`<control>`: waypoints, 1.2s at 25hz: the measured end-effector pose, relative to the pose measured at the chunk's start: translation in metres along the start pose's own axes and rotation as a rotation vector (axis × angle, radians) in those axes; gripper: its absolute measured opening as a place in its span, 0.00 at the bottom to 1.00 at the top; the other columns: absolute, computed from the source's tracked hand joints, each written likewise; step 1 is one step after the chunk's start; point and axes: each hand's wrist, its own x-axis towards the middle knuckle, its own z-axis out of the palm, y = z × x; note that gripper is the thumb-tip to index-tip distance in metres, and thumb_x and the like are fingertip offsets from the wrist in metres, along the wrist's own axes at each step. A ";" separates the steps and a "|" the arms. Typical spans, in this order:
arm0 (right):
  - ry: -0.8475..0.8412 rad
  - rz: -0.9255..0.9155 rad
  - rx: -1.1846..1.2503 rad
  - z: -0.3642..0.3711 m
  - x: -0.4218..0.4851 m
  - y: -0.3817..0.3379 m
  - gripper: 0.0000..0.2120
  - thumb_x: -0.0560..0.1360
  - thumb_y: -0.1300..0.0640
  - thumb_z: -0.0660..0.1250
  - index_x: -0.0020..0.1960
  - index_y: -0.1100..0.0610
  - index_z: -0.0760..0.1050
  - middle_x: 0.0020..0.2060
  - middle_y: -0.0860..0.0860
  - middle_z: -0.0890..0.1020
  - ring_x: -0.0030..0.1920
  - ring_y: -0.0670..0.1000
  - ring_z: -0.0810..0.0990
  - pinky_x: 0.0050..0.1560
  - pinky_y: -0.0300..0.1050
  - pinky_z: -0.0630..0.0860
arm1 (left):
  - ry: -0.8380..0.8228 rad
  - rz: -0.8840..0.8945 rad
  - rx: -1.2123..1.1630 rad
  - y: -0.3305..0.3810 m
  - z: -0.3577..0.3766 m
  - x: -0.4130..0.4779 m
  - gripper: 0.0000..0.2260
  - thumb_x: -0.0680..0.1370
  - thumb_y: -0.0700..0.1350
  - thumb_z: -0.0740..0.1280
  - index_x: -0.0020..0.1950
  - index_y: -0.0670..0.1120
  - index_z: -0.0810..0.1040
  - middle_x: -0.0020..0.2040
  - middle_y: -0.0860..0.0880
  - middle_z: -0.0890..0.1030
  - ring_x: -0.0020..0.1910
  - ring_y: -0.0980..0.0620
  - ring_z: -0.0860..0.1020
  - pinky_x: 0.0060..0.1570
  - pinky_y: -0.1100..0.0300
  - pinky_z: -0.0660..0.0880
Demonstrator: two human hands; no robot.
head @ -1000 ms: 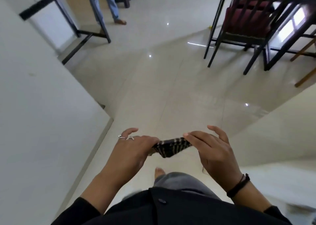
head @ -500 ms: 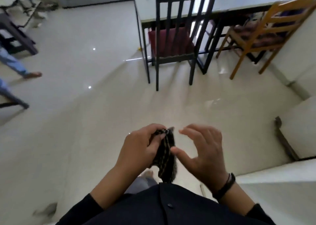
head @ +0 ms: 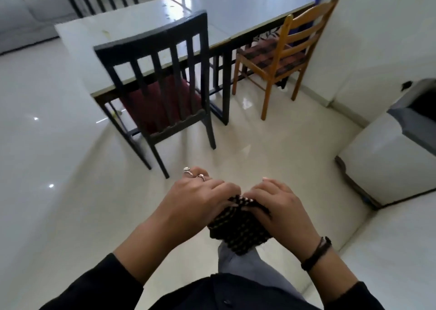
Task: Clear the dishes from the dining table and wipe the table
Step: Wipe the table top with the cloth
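- Your left hand (head: 195, 199) and right hand (head: 278, 206) meet low in the head view, in front of your body and above the floor (head: 59, 168).
- Both hands hold a dark checked cloth (head: 238, 229). It is bunched between them and hangs just below the knuckles. It is well apart from the dining table (head: 236, 10) and touches nothing but your hands.
- Left hand: the fingers are curled together over the cloth's upper edge and grip it. Two rings (head: 193, 173) show on them. I cannot tell where the thumb lies.
- Right hand: the fingers are curled down onto the same upper edge, tips close to the left hand's. The cloth lies against the inner side of this hand. A dark wristband (head: 316, 254) sits on the wrist.
- The dining table stands ahead of you, its pale top showing small marks towards its near left corner.
- A black chair (head: 160, 74) with a red seat is pushed in at the table's near edge, back towards you.
- A wooden chair (head: 283, 50) stands at the table's right edge, near the wall.
- A grey sofa (head: 26, 10) shows at the upper left, beyond the table's left corner.
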 end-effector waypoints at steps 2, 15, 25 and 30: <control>0.035 0.040 0.017 -0.011 0.058 0.044 0.07 0.74 0.57 0.65 0.46 0.56 0.81 0.39 0.47 0.83 0.42 0.51 0.81 0.54 0.42 0.75 | 0.049 -0.184 -0.223 -0.048 0.011 0.052 0.19 0.71 0.61 0.69 0.59 0.58 0.73 0.45 0.62 0.81 0.41 0.62 0.79 0.52 0.61 0.71; -0.030 0.104 0.175 -0.045 0.423 0.297 0.14 0.72 0.62 0.69 0.57 0.51 0.80 0.49 0.43 0.83 0.48 0.43 0.81 0.48 0.46 0.79 | 0.043 -0.068 -0.040 -0.297 -0.005 0.429 0.17 0.74 0.55 0.54 0.56 0.55 0.77 0.47 0.55 0.83 0.38 0.55 0.81 0.37 0.63 0.72; -0.332 0.157 0.279 -0.008 0.690 0.485 0.07 0.76 0.58 0.68 0.52 0.49 0.80 0.43 0.43 0.83 0.45 0.42 0.82 0.46 0.50 0.79 | 0.369 -0.691 -0.175 -0.475 0.070 0.599 0.11 0.78 0.45 0.63 0.59 0.48 0.77 0.55 0.50 0.82 0.48 0.43 0.80 0.49 0.52 0.73; -0.632 0.097 0.216 0.032 0.810 0.572 0.12 0.74 0.60 0.66 0.54 0.47 0.80 0.46 0.43 0.84 0.50 0.45 0.81 0.54 0.52 0.76 | 0.423 -0.927 -0.170 -0.550 0.118 0.668 0.08 0.79 0.44 0.63 0.55 0.49 0.78 0.47 0.50 0.83 0.42 0.45 0.81 0.46 0.53 0.72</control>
